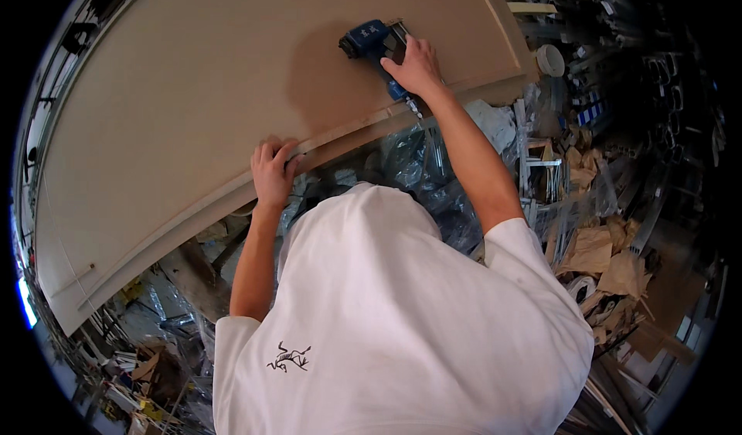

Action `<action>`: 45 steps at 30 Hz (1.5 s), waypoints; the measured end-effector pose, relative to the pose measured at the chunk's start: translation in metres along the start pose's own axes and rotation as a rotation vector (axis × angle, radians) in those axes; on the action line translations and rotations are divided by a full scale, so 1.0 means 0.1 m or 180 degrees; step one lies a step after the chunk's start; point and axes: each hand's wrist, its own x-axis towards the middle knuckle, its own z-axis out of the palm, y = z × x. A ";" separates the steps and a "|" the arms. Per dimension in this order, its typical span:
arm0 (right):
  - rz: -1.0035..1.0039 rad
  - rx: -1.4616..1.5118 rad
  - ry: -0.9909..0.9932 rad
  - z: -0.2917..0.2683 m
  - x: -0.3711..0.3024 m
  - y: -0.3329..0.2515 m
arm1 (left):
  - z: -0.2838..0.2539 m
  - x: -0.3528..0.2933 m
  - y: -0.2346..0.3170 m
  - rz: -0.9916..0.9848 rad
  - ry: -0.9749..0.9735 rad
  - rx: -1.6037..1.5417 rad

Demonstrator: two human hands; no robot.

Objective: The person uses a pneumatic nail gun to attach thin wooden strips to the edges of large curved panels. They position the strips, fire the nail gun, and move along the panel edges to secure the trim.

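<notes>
A large flat brown board (193, 87) lies in front of me, with a narrow wooden strip (348, 128) along its near edge. My left hand (272, 174) grips this strip left of the middle, fingers bent over the top and thumb beside them. Farther right, a blue air nail gun (371, 40) rests on its side on or just above the board. My right hand (417, 65) is closed about its handle and magazine side, the thumb on the near side. A hose fitting (414, 107) hangs from the handle's lower end over the edge.
Another strip (498, 21) borders the board's right side. Beyond it stand a white bucket (550, 61) and stacked metal profiles (665, 87). Clear plastic wrap (406, 156) lies below the near edge. Crumpled brown paper (595, 253) and scraps clutter the right; more debris (154, 365) lies at lower left.
</notes>
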 end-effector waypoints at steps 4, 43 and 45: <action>0.0020 -0.0046 0.0062 -0.03 0.02 -0.16 | 0.07 -0.16 0.06 -0.0003 0.0164 0.0103; -0.0059 0.0680 0.0279 -0.59 -0.37 -0.42 | 1.05 0.78 1.24 0.0440 -0.0023 -0.0063; -0.0027 0.1354 0.0560 -0.95 -0.69 -0.51 | 1.07 0.77 1.28 0.0291 0.0071 -0.0050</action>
